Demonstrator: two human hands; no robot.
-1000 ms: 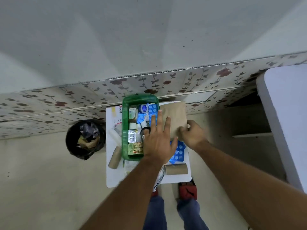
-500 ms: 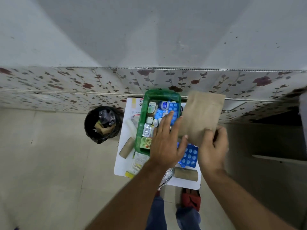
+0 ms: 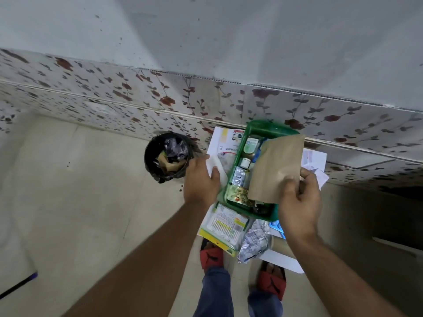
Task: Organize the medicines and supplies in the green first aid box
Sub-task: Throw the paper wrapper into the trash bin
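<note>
The green first aid box stands on a small white table against the wall, holding bottles, foil blister strips and a small printed carton. My right hand holds a brown paper envelope above the right half of the box, hiding what lies beneath it. My left hand is at the box's left side, closed on a white roll or packet on the table.
A black bin with rubbish stands on the floor left of the table. A pack of cotton swabs, crumpled foil strips and a cardboard tube lie on the table's near edge. Loose papers sit right of the box. My feet are below.
My left hand has moved from over the box to its left side and closed on the white item. My right hand has brought the brown envelope left, over the box. The view shifted left.
</note>
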